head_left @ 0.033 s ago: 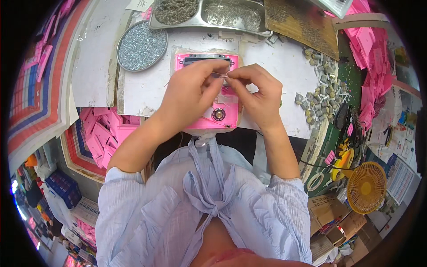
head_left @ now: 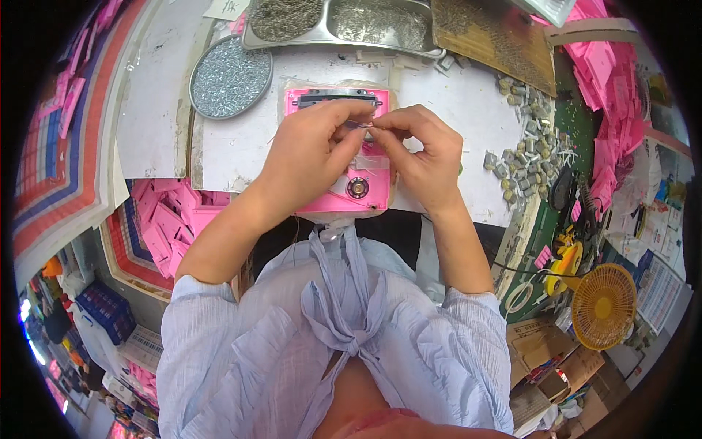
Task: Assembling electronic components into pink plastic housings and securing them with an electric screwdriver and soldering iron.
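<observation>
A pink plastic casing [head_left: 374, 200] lies on the white table in front of me, with a black strip-shaped part [head_left: 344, 94] along its far end and a small round speaker-like disc [head_left: 357, 188] near its close end. Above its middle, my left hand [head_left: 303, 157] and my right hand [head_left: 426, 157] meet fingertip to fingertip, both closed in a pinch. Thin wire [head_left: 356, 121] shows between the fingertips. Its ends and whatever it joins are covered by my fingers. My hands also hide the middle of the casing.
A round dish [head_left: 228, 117] of small screws stands at the far left, and a divided steel tray [head_left: 325, 34] of small metal parts behind. Small metal motors [head_left: 528, 161] are heaped at the right, near a brown board [head_left: 482, 44]. Pink parts [head_left: 164, 227] fill a bin left; a yellow fan [head_left: 603, 307] stands right.
</observation>
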### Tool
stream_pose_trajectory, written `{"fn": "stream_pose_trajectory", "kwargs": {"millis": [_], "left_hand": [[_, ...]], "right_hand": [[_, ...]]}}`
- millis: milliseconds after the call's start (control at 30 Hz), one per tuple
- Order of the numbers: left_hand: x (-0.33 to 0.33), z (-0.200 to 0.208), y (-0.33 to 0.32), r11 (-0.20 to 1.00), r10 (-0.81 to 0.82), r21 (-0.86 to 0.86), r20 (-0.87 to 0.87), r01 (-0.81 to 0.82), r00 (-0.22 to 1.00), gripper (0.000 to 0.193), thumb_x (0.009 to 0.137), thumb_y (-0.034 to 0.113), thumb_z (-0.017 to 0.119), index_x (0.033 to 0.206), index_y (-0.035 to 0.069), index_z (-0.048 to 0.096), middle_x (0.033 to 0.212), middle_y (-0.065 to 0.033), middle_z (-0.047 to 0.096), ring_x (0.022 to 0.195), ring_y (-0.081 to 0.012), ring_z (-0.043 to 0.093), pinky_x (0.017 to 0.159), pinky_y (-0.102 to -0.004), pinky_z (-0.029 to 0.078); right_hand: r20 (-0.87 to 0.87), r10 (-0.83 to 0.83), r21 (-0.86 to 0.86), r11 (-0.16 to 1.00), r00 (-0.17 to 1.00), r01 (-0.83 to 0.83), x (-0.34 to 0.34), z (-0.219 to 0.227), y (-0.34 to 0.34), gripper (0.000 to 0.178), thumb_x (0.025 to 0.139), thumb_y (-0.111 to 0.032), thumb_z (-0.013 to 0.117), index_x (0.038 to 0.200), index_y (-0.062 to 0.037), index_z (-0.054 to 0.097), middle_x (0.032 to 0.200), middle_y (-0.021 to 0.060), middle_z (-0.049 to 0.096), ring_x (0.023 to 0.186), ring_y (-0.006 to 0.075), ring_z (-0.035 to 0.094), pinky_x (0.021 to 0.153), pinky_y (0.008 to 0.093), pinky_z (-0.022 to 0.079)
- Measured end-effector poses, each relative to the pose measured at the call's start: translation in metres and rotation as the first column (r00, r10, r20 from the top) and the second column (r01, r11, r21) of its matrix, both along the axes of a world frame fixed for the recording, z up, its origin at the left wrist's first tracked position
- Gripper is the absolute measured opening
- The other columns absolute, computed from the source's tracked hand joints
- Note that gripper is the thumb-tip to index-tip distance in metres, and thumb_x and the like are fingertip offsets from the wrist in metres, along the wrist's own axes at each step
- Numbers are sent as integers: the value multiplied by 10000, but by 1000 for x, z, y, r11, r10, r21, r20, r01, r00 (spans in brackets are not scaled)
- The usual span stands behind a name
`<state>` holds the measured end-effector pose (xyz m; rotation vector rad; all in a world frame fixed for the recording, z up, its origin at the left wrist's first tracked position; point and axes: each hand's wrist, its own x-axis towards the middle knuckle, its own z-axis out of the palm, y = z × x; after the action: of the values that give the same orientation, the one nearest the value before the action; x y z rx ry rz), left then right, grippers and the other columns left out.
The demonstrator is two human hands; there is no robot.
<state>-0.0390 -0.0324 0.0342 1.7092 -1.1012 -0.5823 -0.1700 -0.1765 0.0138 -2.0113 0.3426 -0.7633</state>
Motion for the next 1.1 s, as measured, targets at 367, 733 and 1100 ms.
{"fn": "stream_pose_trajectory", "kwargs": {"millis": [367,733,1100], "left_hand": [[11,-2,-8,998,-48,44,106,44,993,130,900,98,720,983,-2,725,864,-112,691,723,-263,675,652,-357,529],[2,-6,-14,998,-48,-7,466,59,883,129,798,84,788,907,50,728,950,-57,647,908,-260,587,836,-374,440],[-10,-19,-17,1000,19,-1,546,-23,837,135,739,105,820,835,87,727,1040,-48,598,995,-266,527,898,-404,375]], "right_hand": [[-23,-153,146,977,988,155,-45,1,-23,92,825,24,781,908,-4,754,873,87,739,757,155,695,712,271,555],[111,-904,804,326,412,498,-344,0,-147,377,1027,-258,670,1282,-1,565,1001,100,611,754,188,545,655,339,472],[168,-970,507,236,174,829,-314,51,-129,230,1013,-166,598,1191,-42,671,889,104,640,784,193,631,715,332,570]]}}
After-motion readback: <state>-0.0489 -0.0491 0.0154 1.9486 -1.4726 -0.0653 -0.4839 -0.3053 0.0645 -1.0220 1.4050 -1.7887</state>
